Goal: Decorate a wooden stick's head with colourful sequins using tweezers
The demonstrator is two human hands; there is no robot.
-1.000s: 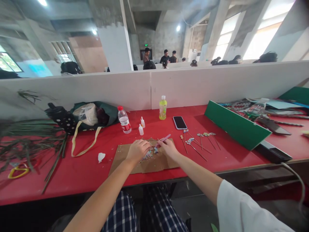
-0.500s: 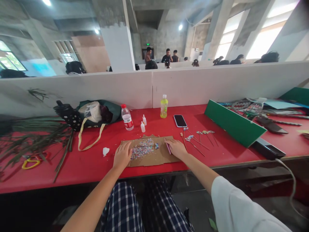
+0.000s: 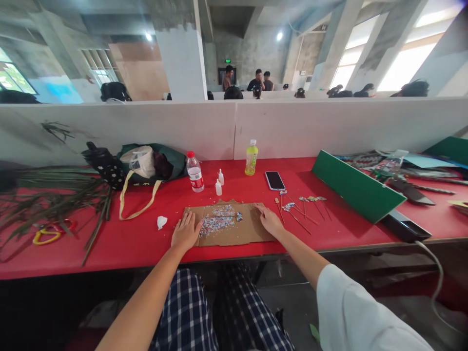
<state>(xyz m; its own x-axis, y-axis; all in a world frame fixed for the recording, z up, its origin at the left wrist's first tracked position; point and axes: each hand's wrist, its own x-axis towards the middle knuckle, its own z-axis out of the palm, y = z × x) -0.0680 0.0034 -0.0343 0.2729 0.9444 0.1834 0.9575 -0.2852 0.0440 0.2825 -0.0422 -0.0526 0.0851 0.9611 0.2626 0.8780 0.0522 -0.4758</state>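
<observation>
Coloured sequins (image 3: 217,223) lie in a loose heap near the middle of a torn cardboard sheet (image 3: 252,228), which sits flat on the red bench (image 3: 139,246). Left hand (image 3: 186,232) lies open and flat, fingers spread, over the near left edge of the sheet, gripping nothing. Right hand (image 3: 268,219) rests open on the right part of the sheet, fingers lightly curved. It appears empty, though the palm could hide a small item. Neither hand touches the heap. Small glue bottles (image 3: 218,187) stand beyond the sheet, and decorated sticks (image 3: 300,212) lie on the bench to its right.

Recommended practice: keep both palms on bare cardboard, outside the heap, and apply light, even pressure so that the sheet does not slide. Keep wrists raised clear of the loose sequins to avoid scattering them.

Change from the earlier frame: the pink strip previously beside the right hand no longer shows. The heap looks much the same.
</observation>
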